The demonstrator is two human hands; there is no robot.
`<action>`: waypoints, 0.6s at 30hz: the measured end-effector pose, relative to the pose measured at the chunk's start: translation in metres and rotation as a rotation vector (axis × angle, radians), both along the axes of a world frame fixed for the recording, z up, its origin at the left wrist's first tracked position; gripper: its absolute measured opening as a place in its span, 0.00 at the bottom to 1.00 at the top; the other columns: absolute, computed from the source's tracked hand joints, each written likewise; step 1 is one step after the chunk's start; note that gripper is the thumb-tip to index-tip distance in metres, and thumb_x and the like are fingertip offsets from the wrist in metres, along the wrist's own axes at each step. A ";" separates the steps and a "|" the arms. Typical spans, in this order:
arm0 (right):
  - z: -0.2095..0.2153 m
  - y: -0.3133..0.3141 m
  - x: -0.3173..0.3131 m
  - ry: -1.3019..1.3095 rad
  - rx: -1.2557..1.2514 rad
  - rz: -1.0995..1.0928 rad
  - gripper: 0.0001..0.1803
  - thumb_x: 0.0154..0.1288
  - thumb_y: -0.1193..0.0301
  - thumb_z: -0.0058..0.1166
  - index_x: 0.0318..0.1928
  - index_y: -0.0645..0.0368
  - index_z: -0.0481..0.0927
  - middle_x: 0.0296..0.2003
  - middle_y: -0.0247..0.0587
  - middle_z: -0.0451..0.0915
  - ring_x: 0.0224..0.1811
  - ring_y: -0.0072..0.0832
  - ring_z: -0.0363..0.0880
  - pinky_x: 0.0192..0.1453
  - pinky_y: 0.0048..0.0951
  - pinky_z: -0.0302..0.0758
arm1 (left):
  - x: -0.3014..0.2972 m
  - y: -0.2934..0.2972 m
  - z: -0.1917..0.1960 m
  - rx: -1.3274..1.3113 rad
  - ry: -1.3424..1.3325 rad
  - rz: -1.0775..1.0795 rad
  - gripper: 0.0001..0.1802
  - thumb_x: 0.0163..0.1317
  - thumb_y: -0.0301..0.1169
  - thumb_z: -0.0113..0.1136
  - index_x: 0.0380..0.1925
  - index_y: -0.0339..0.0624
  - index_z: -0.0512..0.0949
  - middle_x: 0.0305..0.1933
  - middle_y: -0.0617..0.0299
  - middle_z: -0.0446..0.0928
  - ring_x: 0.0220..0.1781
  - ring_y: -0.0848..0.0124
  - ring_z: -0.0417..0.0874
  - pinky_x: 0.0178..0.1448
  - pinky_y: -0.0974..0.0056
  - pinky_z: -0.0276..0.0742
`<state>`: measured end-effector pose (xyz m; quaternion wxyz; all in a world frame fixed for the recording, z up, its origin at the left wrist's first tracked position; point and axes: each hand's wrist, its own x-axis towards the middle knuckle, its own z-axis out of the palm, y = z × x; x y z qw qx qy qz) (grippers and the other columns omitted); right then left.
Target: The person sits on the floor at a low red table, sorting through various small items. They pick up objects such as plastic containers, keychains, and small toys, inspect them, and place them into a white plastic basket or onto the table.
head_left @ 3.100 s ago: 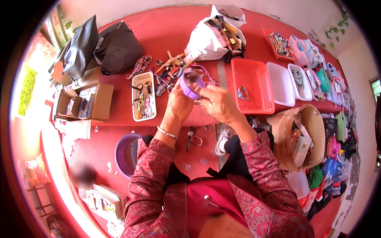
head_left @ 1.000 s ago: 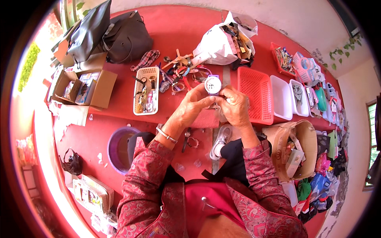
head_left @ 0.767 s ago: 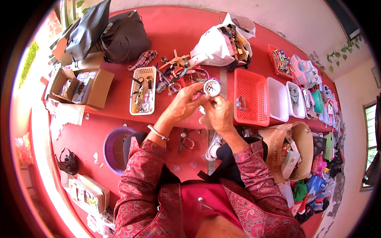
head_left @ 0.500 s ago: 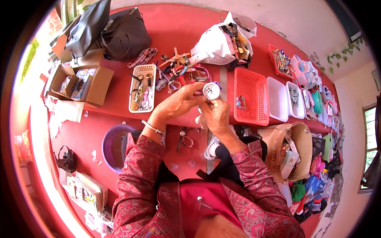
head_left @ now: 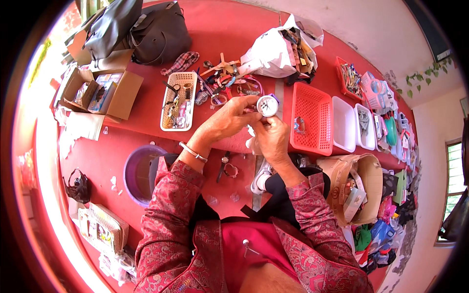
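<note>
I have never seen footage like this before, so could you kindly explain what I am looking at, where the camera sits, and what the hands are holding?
There is no machine here: a person works with two bare hands. The round, bent picture comes from a wide fisheye camera worn on the person's head, looking down, so the forearms in patterned red sleeves enter from the bottom edge.

The left hand and right hand together hold a small watch with a white round face, above a red surface.

On that surface lie a cream basket of small items, a pile of watches and straps, a white bag, an open cardboard box, dark bags, then a red basket and a white tray. A purple basin sits lower, by the left elbow.
</note>
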<state>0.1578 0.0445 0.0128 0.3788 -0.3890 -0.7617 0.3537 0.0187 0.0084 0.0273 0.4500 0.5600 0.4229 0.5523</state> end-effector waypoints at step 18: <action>0.015 0.024 0.002 0.026 -0.105 0.152 0.11 0.55 0.69 0.55 0.31 0.66 0.77 0.20 0.42 0.77 0.22 0.26 0.77 0.27 0.28 0.71 | 0.014 0.002 -0.012 -0.053 -0.476 0.314 0.13 0.57 0.24 0.54 0.43 0.35 0.71 0.36 0.64 0.75 0.36 0.79 0.74 0.38 0.73 0.72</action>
